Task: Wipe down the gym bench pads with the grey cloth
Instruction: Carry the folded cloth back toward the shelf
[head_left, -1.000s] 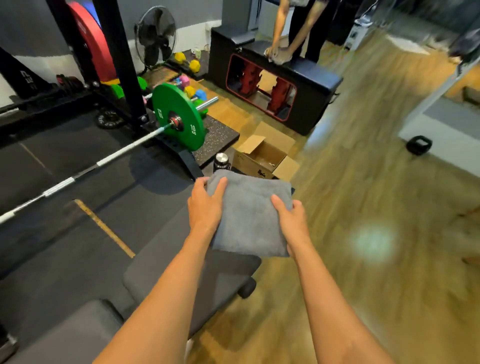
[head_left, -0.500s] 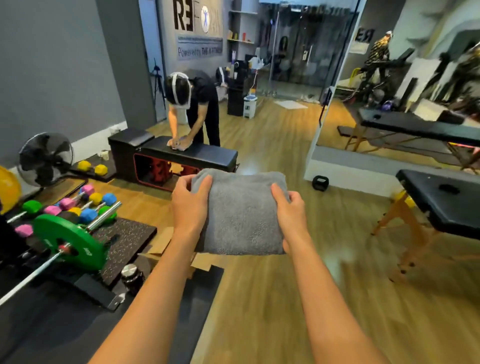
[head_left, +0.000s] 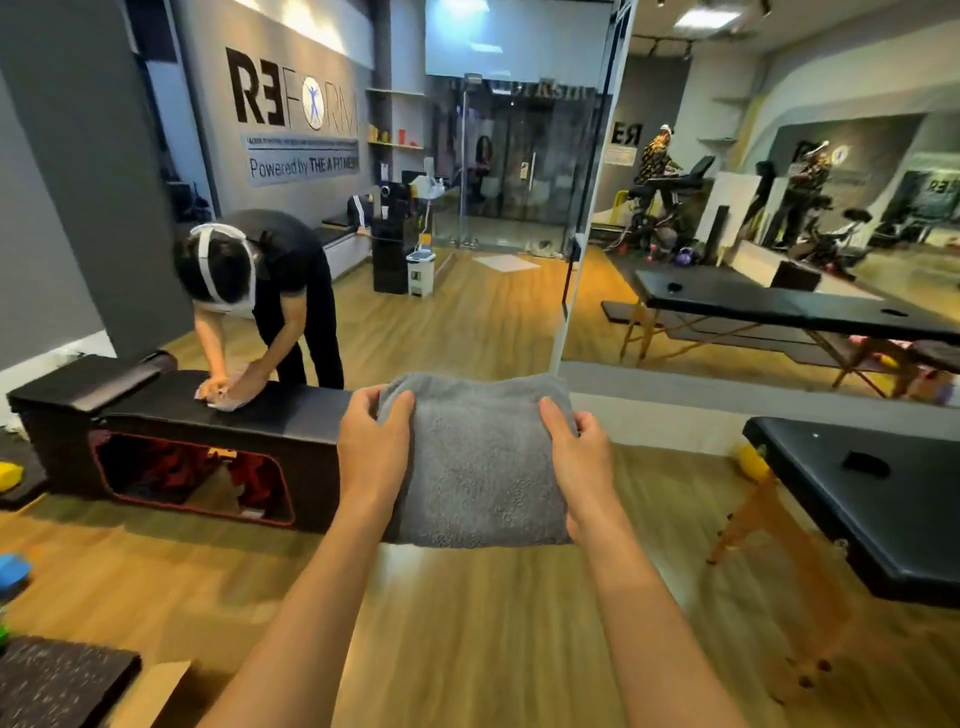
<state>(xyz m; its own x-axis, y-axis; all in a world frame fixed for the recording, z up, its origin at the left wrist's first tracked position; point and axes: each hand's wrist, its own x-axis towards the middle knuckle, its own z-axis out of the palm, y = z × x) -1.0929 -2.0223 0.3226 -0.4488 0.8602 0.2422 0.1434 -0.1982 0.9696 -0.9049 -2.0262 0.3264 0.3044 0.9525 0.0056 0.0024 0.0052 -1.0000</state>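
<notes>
I hold a folded grey cloth up in the air in front of me, over the wooden floor. My left hand grips its left edge and my right hand grips its right edge, thumbs on top. No gym bench pad of mine shows in this view. A long black padded bench with a red-trimmed opening stands ahead on the left, beyond the cloth.
Another person bends over the black bench, pressing a cloth on its top. A black massage table on wooden legs stands close at right. A mirror wall fills the right side. A rubber mat lies at bottom left.
My view has swung up and to the right, from the grey bench pads and barbell to the open room. Both hands have kept their grip on the cloth.
</notes>
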